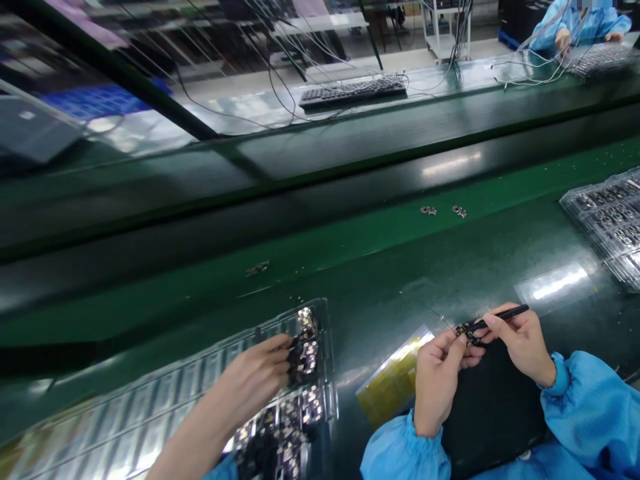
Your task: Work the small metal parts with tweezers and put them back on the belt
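Green, glossy worktop [370,293]; landmark taken: one yellow, rectangular film sheet [393,380] lying on it. Own hands, two, both in blue elasticated sleeves. One small, dark circuit board with gold-coloured spots [467,333] is in work, just right of the yellow sheet and a little farther from the wearer. It lies at the fingertips of the left hand [440,370], which is closed in a pinch on its near side; this hand overlaps the sheet's right edge in view. Right hand [520,343], farther right of the sheet, closed round one black, slim, pen-shaped tool [505,315], its tip end at the board. One thin, dark wire with a gold-coloured bit [443,319] runs from beside the board, above the sheet's right side. Clear plastic trays, two: one slotted tray [329,363] left of the sheet, with many dark and metallic boards [305,360] crowded at its near end, too blurred to count; one loaded tray [623,250] far off right. One co-worker's bare hand [260,367], left of the sheet, fingers curled at those boards; grip cannot be told. One clear, shiny film [557,283] right of the sheet. Loose small metallic pieces [429,210], three, beyond the sheet: two rightward, one blurred, leftward.
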A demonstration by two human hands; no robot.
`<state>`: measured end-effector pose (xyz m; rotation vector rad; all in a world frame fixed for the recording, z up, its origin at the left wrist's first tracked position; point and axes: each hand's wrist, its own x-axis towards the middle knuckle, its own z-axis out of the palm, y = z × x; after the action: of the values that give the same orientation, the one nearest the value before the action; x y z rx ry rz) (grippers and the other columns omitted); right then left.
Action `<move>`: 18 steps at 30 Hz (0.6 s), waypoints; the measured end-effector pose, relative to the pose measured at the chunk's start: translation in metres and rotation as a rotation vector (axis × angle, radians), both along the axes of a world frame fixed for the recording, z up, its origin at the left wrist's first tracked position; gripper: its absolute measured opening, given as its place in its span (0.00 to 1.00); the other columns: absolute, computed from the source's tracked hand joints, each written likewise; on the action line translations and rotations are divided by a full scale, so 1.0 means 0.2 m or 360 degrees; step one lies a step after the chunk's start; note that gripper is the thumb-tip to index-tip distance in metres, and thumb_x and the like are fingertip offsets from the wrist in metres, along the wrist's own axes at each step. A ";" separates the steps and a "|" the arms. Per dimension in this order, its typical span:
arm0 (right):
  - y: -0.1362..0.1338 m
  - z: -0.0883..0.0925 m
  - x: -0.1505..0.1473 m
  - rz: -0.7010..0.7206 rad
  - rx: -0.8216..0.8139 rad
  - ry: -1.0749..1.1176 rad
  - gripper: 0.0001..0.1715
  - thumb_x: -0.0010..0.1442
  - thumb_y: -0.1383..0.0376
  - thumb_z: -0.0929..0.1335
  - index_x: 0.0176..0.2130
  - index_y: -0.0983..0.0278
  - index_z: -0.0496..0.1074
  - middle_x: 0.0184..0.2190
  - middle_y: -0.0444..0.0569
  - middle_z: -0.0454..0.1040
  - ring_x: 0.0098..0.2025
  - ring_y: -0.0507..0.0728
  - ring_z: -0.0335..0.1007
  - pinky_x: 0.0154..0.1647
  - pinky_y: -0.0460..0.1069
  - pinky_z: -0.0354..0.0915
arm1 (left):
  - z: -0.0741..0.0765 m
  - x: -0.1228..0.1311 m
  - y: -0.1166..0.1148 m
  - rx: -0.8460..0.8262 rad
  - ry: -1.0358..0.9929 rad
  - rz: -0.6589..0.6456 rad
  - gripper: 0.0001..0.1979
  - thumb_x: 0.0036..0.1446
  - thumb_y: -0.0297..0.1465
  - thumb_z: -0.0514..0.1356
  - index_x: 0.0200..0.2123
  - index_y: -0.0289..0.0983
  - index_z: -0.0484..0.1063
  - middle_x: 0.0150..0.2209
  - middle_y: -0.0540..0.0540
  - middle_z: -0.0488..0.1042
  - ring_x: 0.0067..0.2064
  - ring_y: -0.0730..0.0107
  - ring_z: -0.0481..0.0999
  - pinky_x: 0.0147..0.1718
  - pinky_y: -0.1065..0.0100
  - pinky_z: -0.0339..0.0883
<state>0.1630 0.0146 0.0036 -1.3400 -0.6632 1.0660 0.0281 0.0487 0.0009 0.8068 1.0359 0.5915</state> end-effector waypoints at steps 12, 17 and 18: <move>-0.05 0.04 0.05 -0.0110 0.0830 -0.1188 0.17 0.50 0.76 0.70 0.41 0.62 0.74 0.35 0.51 0.79 0.38 0.59 0.77 0.38 0.50 0.74 | -0.02 -0.01 -0.03 -0.0050 0.0054 0.0114 0.16 0.45 0.40 0.64 0.31 0.31 0.73 0.25 0.44 0.76 0.29 0.66 0.77 0.27 0.71 0.70; 0.03 0.01 0.11 -0.0157 0.0676 -0.1177 0.13 0.53 0.73 0.69 0.40 0.62 0.74 0.37 0.52 0.78 0.38 0.59 0.76 0.40 0.52 0.73 | 0.03 -0.05 0.08 0.0026 0.0144 0.0206 0.20 0.43 0.41 0.65 0.33 0.30 0.72 0.22 0.44 0.75 0.27 0.65 0.77 0.25 0.70 0.70; 0.05 -0.01 0.12 -0.0151 0.0635 -0.1158 0.12 0.54 0.71 0.69 0.40 0.62 0.74 0.37 0.52 0.78 0.38 0.59 0.76 0.40 0.52 0.73 | 0.05 -0.07 0.15 0.0108 0.0189 0.0202 0.19 0.44 0.42 0.64 0.33 0.31 0.72 0.23 0.43 0.75 0.27 0.65 0.77 0.25 0.70 0.70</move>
<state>0.1864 0.0247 0.0021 -1.3711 -1.2571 0.3103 0.0149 0.0794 0.0100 0.8478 1.1870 0.6965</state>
